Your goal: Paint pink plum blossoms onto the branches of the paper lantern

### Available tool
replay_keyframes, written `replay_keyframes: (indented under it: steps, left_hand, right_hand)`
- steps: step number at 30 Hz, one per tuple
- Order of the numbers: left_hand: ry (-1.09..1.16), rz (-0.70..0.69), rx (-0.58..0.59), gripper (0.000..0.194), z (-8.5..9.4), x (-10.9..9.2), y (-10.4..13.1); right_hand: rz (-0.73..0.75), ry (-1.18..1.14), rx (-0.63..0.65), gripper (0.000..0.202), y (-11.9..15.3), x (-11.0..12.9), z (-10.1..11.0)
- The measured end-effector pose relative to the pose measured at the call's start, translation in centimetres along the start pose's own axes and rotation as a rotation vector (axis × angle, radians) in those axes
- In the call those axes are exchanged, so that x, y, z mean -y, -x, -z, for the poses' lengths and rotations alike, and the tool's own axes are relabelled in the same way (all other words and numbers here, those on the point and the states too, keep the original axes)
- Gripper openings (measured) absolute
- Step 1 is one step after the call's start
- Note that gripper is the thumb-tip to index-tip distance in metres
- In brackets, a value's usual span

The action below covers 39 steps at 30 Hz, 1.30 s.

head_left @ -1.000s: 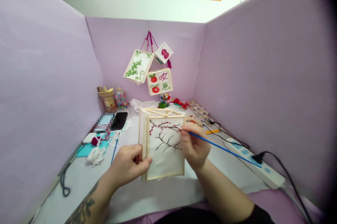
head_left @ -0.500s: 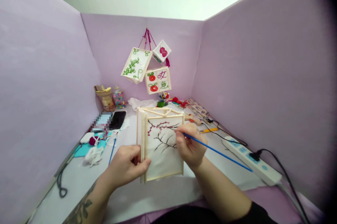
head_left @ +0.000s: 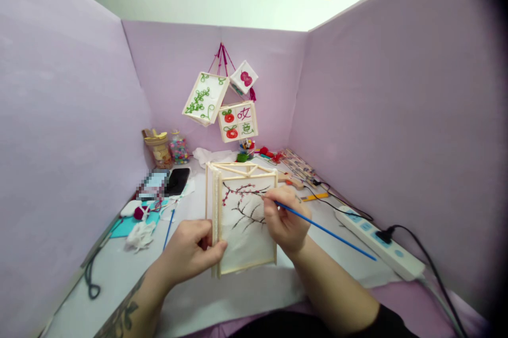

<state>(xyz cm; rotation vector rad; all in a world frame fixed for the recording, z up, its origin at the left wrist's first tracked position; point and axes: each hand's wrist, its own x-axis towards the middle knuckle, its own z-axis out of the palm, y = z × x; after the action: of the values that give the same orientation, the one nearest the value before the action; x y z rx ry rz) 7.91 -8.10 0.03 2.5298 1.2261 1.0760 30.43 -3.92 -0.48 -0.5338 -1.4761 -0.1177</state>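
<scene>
A lantern frame (head_left: 246, 248) of pale wooden sticks with white panels stands upright in front of me. Dark branches with small pink blossoms are painted on its facing panel. My left hand (head_left: 196, 245) grips the lantern's lower left edge, its thumb on the front and the other fingers partly hidden behind. Pinched in my right hand (head_left: 288, 219) is a paintbrush (head_left: 325, 228) with a long blue handle sloping down to the right. The brush tip is at the panel's upper right, by the branches; whether it touches is too small to tell.
On the right lies a white power strip (head_left: 379, 243) with a black plug and cables. Two phones (head_left: 177, 182), a second blue brush (head_left: 169, 228) and crumpled tissue (head_left: 139, 236) are on the left. Decorated lanterns (head_left: 238, 121) hang at the back, above jars (head_left: 179, 147).
The blue handle's far end has swung slightly down and left, and my right hand has shifted a little to the left. The left hand and lantern look unchanged.
</scene>
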Motion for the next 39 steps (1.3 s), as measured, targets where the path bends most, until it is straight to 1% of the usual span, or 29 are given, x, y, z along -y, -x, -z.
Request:
replay_keyframes:
  steps: [17,27,32,39]
  left_hand:
    - [-0.011,-0.019,-0.009,0.033,-0.01,-0.09,-0.12]
    - [-0.023,-0.024,-0.005,0.033,-0.07,0.0,-0.04]
    - [-0.02,-0.032,-0.009,0.032,-0.05,0.0,0.0]
    - [-0.022,-0.026,-0.013,0.032,-0.02,-0.07,-0.07]
  right_hand:
    - [0.002,0.004,0.014,0.019,0.04,-0.09,-0.07]
    - [0.01,0.013,0.006,0.019,0.09,-0.16,-0.15]
    - [0.008,-0.011,-0.022,0.019,0.23,-0.29,-0.04]
    - [0.017,-0.005,-0.009,0.019,0.09,-0.18,-0.03]
